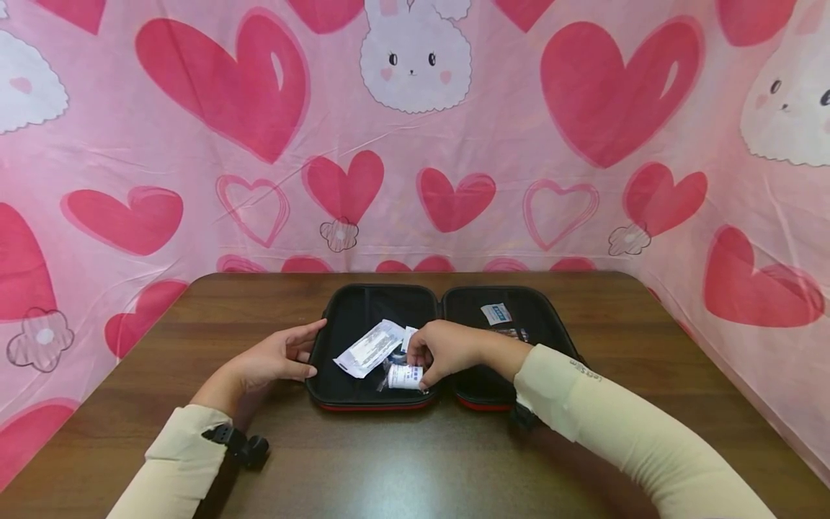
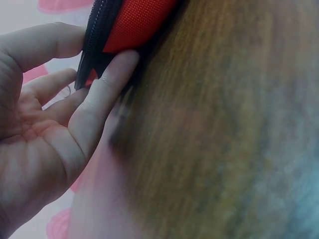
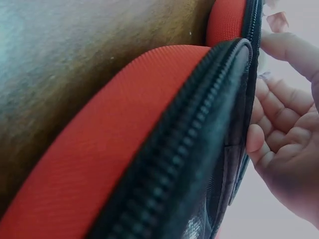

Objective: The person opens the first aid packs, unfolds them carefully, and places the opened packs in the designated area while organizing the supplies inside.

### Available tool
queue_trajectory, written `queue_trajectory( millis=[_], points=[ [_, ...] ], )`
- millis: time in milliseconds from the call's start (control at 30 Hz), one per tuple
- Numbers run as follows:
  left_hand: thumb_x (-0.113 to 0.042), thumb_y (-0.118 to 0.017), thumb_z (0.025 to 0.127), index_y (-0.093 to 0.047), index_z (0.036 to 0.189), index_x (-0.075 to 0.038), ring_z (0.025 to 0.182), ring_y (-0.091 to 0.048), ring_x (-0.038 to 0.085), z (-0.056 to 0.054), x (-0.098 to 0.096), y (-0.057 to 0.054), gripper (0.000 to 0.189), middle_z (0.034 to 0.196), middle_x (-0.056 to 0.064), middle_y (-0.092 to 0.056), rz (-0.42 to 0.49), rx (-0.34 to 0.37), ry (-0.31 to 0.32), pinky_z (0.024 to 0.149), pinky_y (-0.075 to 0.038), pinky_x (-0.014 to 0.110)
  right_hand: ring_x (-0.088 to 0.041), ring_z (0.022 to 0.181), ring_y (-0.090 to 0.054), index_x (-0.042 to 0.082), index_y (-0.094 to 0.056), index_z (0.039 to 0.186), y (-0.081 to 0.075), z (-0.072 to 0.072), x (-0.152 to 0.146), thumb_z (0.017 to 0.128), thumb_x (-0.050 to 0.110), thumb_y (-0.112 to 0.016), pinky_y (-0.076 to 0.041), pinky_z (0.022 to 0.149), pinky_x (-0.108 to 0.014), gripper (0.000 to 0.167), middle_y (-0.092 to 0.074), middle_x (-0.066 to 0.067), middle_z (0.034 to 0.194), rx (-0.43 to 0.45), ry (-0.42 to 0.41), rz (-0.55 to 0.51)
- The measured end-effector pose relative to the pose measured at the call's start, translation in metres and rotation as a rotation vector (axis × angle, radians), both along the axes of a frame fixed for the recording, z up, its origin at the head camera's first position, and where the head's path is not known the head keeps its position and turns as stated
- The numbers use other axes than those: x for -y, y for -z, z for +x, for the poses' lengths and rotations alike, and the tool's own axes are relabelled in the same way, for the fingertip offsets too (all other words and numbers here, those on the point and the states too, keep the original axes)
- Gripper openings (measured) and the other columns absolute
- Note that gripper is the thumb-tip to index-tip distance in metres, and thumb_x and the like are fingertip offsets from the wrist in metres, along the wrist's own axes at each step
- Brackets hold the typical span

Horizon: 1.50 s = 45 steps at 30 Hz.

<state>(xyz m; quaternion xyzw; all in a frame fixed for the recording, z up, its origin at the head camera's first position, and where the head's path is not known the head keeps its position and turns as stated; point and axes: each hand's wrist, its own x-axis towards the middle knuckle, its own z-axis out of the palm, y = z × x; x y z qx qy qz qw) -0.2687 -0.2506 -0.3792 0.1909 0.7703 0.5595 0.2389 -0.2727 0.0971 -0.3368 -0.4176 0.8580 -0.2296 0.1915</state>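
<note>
A black-lined case (image 1: pixel 337 310) with a red outer shell lies unfolded on the table. My left hand (image 1: pixel 275 357) holds its left edge; in the left wrist view the thumb (image 2: pixel 117 69) is against the red side and the index finger is at the zipper. Over the left half, my right hand (image 1: pixel 447 349) pinches a small white cylinder (image 1: pixel 405 377) with blue print and clear wrapping. Beside that lies a flat white packet (image 1: pixel 371 349) with printed text. In the right wrist view the case's zippered rim (image 3: pixel 174 144) hides part of the right hand (image 3: pixel 289 129).
In the case's right half are a small white-and-blue packet (image 1: pixel 496 313) and another packet (image 1: pixel 512 334) partly behind the right arm. The brown wooden table (image 1: pixel 363 461) reaches back to a pink cloth (image 1: pixel 402 137) with hearts and rabbits.
</note>
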Motion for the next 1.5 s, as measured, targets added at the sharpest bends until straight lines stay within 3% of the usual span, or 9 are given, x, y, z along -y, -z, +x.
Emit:
queue_trajectory(
  millis=[367,633,1033,1500],
  points=[
    [-0.002,-0.073,0.083,-0.017,0.156,-0.007,0.116,-0.056,0.035,0.000,-0.001,0.000,0.092,0.151,0.032,-0.027,-0.007,-0.009,-0.010,0.087,-0.055,0.040,-0.019,0.088,-0.060,0.015,-0.069,0.095,-0.006,0.002,-0.019,0.077,0.012,-0.082,-0.053,0.083,-0.032,0.023,-0.063,0.008,0.087,0.032,0.029,-0.111],
    [-0.001,-0.073,0.082,-0.017,0.156,-0.007,0.116,-0.056,0.034,0.000,-0.001,0.002,0.093,0.151,0.032,-0.027,0.002,-0.004,-0.011,0.087,-0.055,0.040,-0.016,0.080,-0.061,0.011,-0.068,0.099,-0.016,0.013,-0.038,0.077,0.006,-0.081,-0.056,0.072,-0.026,0.026,-0.063,0.003,0.089,0.093,0.082,-0.187],
    [-0.001,-0.072,0.083,-0.016,0.156,-0.007,0.114,-0.057,0.033,0.000,0.000,0.001,0.092,0.152,0.032,-0.026,0.017,0.001,0.000,0.086,-0.055,0.039,-0.021,0.089,-0.063,0.013,-0.071,0.104,-0.023,0.020,-0.076,0.079,0.004,-0.079,-0.057,0.077,-0.029,0.028,-0.062,-0.002,0.103,0.096,0.162,-0.293],
    [-0.006,-0.076,0.082,-0.021,0.156,-0.010,0.115,-0.057,0.034,0.000,-0.001,0.004,0.092,0.153,0.028,-0.028,-0.012,-0.012,-0.033,0.088,-0.054,0.040,-0.023,0.090,-0.066,0.008,-0.071,0.109,-0.018,0.024,-0.109,0.079,0.006,-0.081,-0.057,0.081,-0.031,0.032,-0.061,-0.009,0.110,0.111,0.223,-0.398]
  ],
)
